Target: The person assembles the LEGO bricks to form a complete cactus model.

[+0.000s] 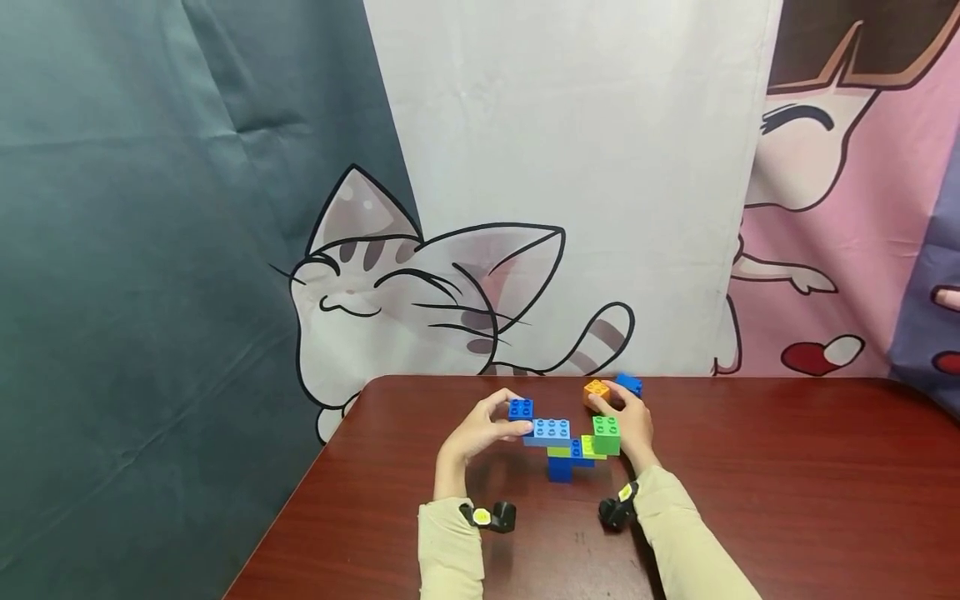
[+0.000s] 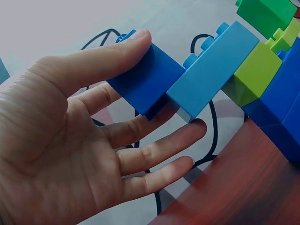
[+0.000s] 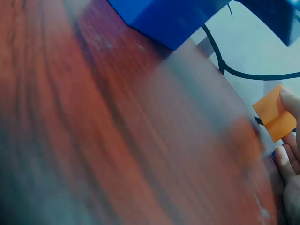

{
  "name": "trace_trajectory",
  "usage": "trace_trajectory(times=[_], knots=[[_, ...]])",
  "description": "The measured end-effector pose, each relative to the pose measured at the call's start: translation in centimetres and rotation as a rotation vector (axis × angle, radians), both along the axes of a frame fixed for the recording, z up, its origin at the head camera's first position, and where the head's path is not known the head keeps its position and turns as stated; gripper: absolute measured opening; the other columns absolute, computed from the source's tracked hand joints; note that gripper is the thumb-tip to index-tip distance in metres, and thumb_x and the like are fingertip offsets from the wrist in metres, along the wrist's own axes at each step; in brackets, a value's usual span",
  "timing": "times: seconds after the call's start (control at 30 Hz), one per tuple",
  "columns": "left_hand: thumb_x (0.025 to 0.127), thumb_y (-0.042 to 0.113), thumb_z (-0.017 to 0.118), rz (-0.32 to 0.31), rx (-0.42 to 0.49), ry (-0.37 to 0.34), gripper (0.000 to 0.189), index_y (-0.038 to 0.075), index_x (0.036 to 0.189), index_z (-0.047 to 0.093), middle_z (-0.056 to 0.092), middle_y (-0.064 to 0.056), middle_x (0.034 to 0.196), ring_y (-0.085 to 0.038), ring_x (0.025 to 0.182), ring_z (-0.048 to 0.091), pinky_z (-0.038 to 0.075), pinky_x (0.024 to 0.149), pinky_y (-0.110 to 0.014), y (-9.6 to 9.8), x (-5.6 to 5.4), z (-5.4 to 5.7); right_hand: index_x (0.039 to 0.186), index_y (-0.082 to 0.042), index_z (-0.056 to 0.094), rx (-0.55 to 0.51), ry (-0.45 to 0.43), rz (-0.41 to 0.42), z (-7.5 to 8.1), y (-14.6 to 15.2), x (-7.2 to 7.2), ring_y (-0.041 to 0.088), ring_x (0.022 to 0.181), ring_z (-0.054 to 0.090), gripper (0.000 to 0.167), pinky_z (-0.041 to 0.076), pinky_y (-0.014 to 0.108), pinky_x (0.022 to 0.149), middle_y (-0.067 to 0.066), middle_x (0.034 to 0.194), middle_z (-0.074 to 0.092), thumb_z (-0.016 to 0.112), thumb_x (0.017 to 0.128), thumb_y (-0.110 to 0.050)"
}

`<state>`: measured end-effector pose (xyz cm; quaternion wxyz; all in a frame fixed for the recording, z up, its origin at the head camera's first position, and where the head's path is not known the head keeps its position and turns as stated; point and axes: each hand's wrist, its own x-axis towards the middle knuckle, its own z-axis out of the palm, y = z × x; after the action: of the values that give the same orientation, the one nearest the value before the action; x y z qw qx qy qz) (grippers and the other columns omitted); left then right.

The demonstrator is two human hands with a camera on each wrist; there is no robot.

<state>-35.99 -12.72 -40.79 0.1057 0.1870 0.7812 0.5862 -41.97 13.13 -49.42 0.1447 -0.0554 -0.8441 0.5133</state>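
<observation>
My left hand [image 1: 480, 433] pinches a dark blue block [image 2: 149, 77] between thumb and fingers. That block joins the left end of a toy building-block structure, beside a light blue block [image 1: 551, 430]. Lime blocks [image 2: 257, 72] and blue blocks [image 1: 559, 469] sit lower, and a green block [image 1: 606, 435] stands on the right end. Beyond the structure, my right hand [image 1: 632, 421] holds an orange block [image 1: 596, 392] by thumb and fingers. Only part of this hand shows at the edge of the right wrist view, with the orange block [image 3: 274, 114] in its grip.
A loose blue block [image 1: 628, 384] lies near the table's back edge, just behind my right hand. The brown wooden table [image 1: 787, 483] reaches to a cartoon-printed cloth [image 1: 600, 167] hanging behind it. Each wrist wears a black camera mount [image 1: 498, 517].
</observation>
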Motion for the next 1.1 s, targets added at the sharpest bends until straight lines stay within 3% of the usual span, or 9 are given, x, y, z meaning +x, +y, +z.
trace_trajectory(times=[0.17,0.23,0.37,0.47,0.63,0.7,1.1], knots=[[0.091,0.017,0.067,-0.015,0.005,0.008,0.037,0.004,0.123,0.053,0.062,-0.018,0.112,-0.014,0.086,0.064,0.050,0.098,-0.055,0.3,-0.1,-0.1,0.136,-0.010,0.056,-0.073,0.033,-0.016,-0.5,0.8,0.0,0.031,0.114,0.057,0.054,0.048,0.031,0.089,0.020,0.126,0.062,0.067,0.091,-0.039],[0.091,0.018,0.067,-0.012,0.003,0.016,0.037,0.004,0.123,0.053,0.062,-0.018,0.112,-0.014,0.086,0.063,0.051,0.097,-0.054,0.3,0.0,-0.1,0.136,-0.010,0.057,-0.099,0.036,-0.013,-0.5,1.0,0.1,0.029,0.112,0.058,0.054,0.046,0.020,0.082,0.019,0.125,0.063,0.066,0.091,-0.040],[0.091,0.019,0.068,-0.003,-0.006,0.023,0.037,0.005,0.122,0.054,0.062,-0.018,0.112,-0.015,0.087,0.063,0.053,0.095,-0.050,0.2,0.0,-0.3,0.137,-0.009,0.055,-0.135,0.028,0.026,-0.5,1.3,0.7,0.029,0.116,0.055,0.057,0.040,0.011,0.078,0.019,0.131,0.060,0.062,0.093,-0.045],[0.090,0.020,0.068,-0.001,-0.010,0.026,0.037,0.006,0.121,0.054,0.062,-0.019,0.113,-0.015,0.088,0.064,0.054,0.094,-0.048,0.2,0.1,-0.4,0.138,-0.008,0.053,-0.178,-0.002,0.058,-0.4,1.5,1.5,0.023,0.114,0.056,0.058,0.041,0.009,0.079,0.020,0.134,0.056,0.059,0.094,-0.046],[0.089,0.021,0.070,0.009,-0.011,0.026,0.037,0.006,0.120,0.055,0.062,-0.017,0.113,-0.016,0.088,0.064,0.053,0.095,-0.050,0.0,0.4,-0.6,0.141,-0.008,0.047,-0.290,-0.086,0.098,-0.3,1.6,3.2,-0.001,0.090,0.057,0.059,0.049,0.010,0.074,0.019,0.133,0.053,0.056,0.096,-0.046],[0.089,0.020,0.069,0.004,-0.015,0.031,0.036,0.006,0.119,0.055,0.062,-0.016,0.112,-0.016,0.087,0.064,0.054,0.095,-0.050,-0.1,0.4,-0.6,0.143,-0.009,0.045,-0.311,-0.116,0.119,-0.2,1.4,3.7,-0.006,0.087,0.055,0.061,0.050,0.010,0.075,0.018,0.136,0.052,0.055,0.096,-0.048],[0.091,0.018,0.068,-0.031,0.004,0.035,0.035,0.004,0.120,0.054,0.062,-0.016,0.108,-0.014,0.086,0.064,0.054,0.095,-0.049,0.9,0.4,-0.4,0.147,-0.010,0.040,-0.392,-0.167,0.195,1.1,1.5,4.2,0.004,0.099,0.056,0.068,0.049,0.010,0.076,0.020,0.144,0.048,0.054,0.095,-0.051]])
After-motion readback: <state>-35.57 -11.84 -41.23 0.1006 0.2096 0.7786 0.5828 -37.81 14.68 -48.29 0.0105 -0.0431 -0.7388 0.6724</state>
